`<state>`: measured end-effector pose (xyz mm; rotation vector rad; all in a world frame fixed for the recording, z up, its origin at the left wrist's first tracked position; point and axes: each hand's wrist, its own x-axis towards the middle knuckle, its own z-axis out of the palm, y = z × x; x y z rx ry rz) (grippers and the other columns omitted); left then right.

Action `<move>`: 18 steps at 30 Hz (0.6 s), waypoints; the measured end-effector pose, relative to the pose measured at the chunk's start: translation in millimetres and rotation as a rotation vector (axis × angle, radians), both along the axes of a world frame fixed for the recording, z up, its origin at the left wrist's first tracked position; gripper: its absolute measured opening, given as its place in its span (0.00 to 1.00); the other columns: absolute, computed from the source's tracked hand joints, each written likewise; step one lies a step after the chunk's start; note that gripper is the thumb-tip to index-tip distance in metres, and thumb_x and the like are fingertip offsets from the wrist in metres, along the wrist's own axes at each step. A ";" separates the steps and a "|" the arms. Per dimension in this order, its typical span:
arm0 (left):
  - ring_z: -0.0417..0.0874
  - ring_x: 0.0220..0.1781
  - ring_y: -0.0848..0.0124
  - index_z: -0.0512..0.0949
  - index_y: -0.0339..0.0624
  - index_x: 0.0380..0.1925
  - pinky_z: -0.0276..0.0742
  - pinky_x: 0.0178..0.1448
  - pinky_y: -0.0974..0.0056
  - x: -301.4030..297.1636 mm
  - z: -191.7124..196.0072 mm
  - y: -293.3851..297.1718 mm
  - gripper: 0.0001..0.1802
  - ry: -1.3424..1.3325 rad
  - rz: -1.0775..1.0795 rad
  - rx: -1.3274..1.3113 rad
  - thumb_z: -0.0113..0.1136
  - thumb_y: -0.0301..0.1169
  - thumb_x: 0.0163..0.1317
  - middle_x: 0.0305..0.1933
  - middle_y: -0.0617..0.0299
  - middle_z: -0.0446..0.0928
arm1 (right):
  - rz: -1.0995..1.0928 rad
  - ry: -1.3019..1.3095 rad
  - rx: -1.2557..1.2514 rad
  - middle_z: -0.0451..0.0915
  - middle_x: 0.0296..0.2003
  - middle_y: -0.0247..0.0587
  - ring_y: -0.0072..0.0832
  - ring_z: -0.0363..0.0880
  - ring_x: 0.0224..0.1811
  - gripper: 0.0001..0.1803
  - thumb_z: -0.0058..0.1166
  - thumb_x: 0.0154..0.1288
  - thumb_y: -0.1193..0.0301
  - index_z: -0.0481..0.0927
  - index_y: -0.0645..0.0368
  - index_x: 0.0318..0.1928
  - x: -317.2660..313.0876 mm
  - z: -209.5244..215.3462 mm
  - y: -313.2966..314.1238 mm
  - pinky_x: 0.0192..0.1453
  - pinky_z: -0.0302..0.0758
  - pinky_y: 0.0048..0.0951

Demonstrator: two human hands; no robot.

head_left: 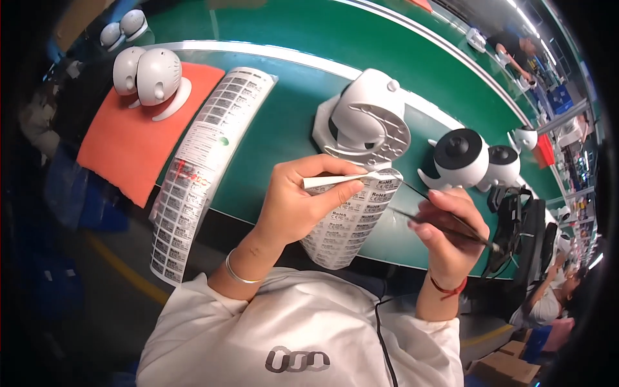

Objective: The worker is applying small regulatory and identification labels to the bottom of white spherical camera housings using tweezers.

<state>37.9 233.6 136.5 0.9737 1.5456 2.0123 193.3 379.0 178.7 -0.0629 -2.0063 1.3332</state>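
Observation:
My left hand (306,200) pinches the folded top edge of a label sheet (348,226) printed with rows of small grey labels, which hangs down over the front edge of the table. Black tweezers (461,232) are gripped in my right hand (448,242), their two tips spread apart and one of them close to the sheet's upper right corner. Just beyond my hands a white rounded plastic housing (371,106) lies tilted on the green table, its ribbed grey underside turned toward me.
A second long label sheet (206,142) lies left of me, beside an orange mat (116,138) bearing two white round units (160,76). Two white units with black tops (461,158) stand at right, near black cables and adapters (516,222). Other people work at far right.

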 end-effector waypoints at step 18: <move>0.86 0.35 0.74 0.84 0.36 0.37 0.79 0.39 0.71 26.6 -3.6 1.5 0.11 0.239 -0.041 -0.263 0.71 0.25 0.51 0.35 0.56 0.85 | 0.162 -0.155 0.201 0.84 0.27 0.42 0.25 0.80 0.26 0.07 0.66 0.52 0.81 0.85 0.67 0.33 9.8 14.4 34.4 0.31 0.73 0.22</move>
